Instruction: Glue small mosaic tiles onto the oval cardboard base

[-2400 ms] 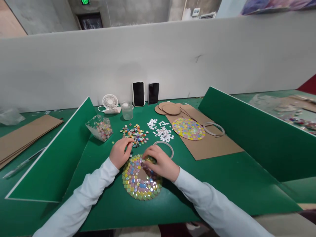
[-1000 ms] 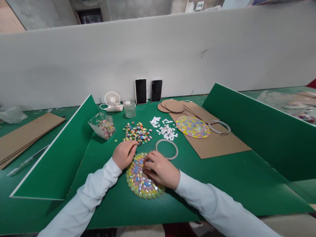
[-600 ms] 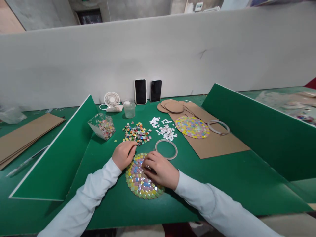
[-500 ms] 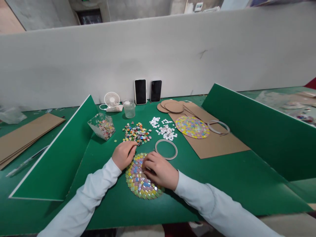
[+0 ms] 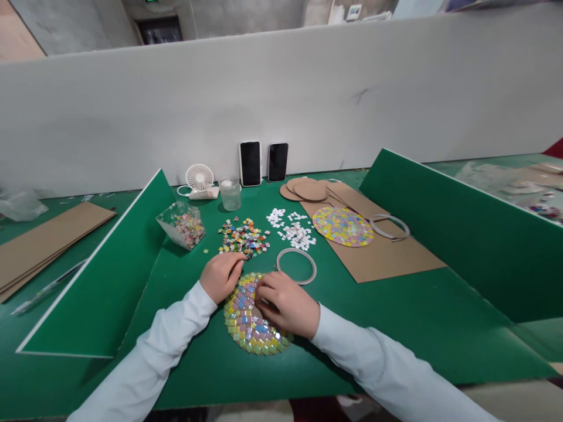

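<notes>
A round board covered in pastel tiles (image 5: 250, 340) lies on the green table, with a patch of bare brown near its middle. My right hand (image 5: 285, 305) rests over its upper right part, fingers curled and pressed together; what they hold is hidden. At the upper left edge of the board, my left hand (image 5: 223, 275) is closed, thumb and forefinger pinching something small and dark at the front of a pile of colourful tiles (image 5: 246, 234). A pile of white pieces (image 5: 299, 235) lies farther back, and a pale ring (image 5: 313, 266) sits just behind my right hand.
A clear container of tiles (image 5: 187, 225), a white fan (image 5: 200, 177), a cup (image 5: 230, 196) and two phones (image 5: 250, 164) stand behind. To the right, a cardboard sheet (image 5: 373, 266) bears a finished-looking mosaic disc (image 5: 343, 227) and another ring (image 5: 407, 228). Green panels (image 5: 448, 228) flank the work area.
My right hand has shifted very slightly to the right over the tiled board. My left hand is almost still.
</notes>
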Tool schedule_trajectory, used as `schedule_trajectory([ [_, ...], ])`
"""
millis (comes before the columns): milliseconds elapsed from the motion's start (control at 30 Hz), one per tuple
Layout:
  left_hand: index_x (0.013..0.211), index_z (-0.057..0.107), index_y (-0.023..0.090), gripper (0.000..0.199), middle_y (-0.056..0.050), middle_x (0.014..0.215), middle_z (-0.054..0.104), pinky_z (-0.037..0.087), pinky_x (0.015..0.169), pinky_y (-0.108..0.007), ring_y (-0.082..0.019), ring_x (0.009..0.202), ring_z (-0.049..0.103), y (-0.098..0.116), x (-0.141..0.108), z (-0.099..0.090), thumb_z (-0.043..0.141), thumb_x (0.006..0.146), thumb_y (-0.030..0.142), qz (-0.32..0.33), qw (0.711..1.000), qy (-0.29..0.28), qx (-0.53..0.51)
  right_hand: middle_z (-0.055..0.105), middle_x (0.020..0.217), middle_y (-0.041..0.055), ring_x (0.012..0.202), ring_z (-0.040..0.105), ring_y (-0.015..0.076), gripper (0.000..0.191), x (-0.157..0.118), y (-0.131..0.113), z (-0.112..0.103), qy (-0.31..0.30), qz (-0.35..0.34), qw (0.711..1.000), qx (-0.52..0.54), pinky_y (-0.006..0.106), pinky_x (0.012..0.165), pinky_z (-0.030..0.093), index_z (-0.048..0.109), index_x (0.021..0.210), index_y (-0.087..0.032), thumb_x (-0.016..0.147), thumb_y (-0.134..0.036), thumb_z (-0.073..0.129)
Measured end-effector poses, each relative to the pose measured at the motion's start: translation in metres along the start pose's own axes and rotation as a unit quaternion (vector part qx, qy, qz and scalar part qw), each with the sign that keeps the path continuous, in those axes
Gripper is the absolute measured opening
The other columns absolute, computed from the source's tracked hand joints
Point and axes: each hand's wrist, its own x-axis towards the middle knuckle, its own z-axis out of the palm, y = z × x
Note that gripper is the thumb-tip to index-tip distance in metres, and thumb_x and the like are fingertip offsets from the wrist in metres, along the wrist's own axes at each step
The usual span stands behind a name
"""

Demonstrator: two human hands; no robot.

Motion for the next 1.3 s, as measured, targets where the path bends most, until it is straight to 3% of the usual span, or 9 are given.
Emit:
schedule_trajectory([
  [633,0.082,0.054,0.014,0.021,-0.006,0.078,0.063,0.045,0.068,-0.026,-0.014,0.073,0.058,-0.0005,-0.0009,0.0014,0.033,0.079,0.018,0.012,1.0,-0.002,0.002,0.052,0.074,0.0047,0.069,0.041,0.0141,0.01,-0.0004,0.0012,0.0028,0.024,-0.02,0.999,0.007,0.026,0.061,0.031,0.055,0.073,-0.015,0.074,-0.018,0.046],
  [1300,0.082,0.054,0.014,0.021,-0.006,0.077,0.064,0.045,0.067,-0.026,-0.014,0.072,0.058,-0.0006,-0.0002,0.0006,0.034,0.079,0.018,0.018,1.0,0.001,0.007,0.051,0.076,0.0049,0.071,0.041,0.0148,0.009,0.0,-0.0004,0.0026,0.014,0.006,0.999,0.03,0.026,0.062,0.033,0.053,0.071,-0.015,0.075,-0.017,0.046],
])
